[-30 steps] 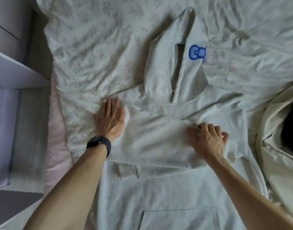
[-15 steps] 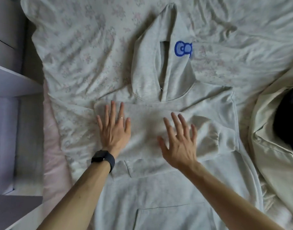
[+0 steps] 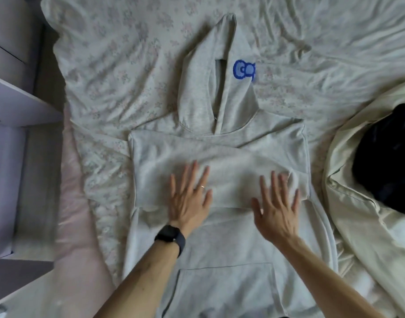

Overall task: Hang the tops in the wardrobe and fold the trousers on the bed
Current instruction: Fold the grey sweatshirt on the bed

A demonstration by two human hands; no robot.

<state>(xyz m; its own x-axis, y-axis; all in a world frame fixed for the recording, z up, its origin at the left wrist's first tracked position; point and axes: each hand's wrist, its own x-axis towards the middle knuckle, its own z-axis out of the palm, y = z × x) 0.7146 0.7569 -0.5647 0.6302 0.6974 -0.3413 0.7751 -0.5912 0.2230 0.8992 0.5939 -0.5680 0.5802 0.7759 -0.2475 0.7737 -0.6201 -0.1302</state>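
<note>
Head view looks down on a pale grey hoodie (image 3: 224, 244) spread face up on the bed (image 3: 116, 53). Its hood (image 3: 208, 76) points to 12 o'clock and its pocket (image 3: 224, 290) lies toward 6 o'clock. Both sleeves (image 3: 231, 166) are crossed over the chest in one flat band.

A second ago the right hand (image 3: 277, 212) was bunched on the cuff at about 3 o'clock, while the left hand (image 3: 188, 203) pressed near the shoulder at 9 o'clock. The right hand has since let go and flattened. It now lies palm down on the 3 o'clock end of the band with its fingers (image 3: 273, 187) straight and spread, gripping nothing. The left hand, with a dark watch (image 3: 170, 235) at the wrist, has slid in toward the centre. Its fingers are splayed too and press the cloth flat.

The sleeve placement therefore looks finished, and the hands seem to be smoothing the band down. For the task, this top is still on the bed rather than in the wardrobe. No hanger shows, so the hanging step appears not yet begun.

A cream garment (image 3: 357, 214) with a dark item (image 3: 398, 157) on it lies at 3 o'clock, just beside the hoodie. Whether either is a pair of trousers cannot be told.
</note>
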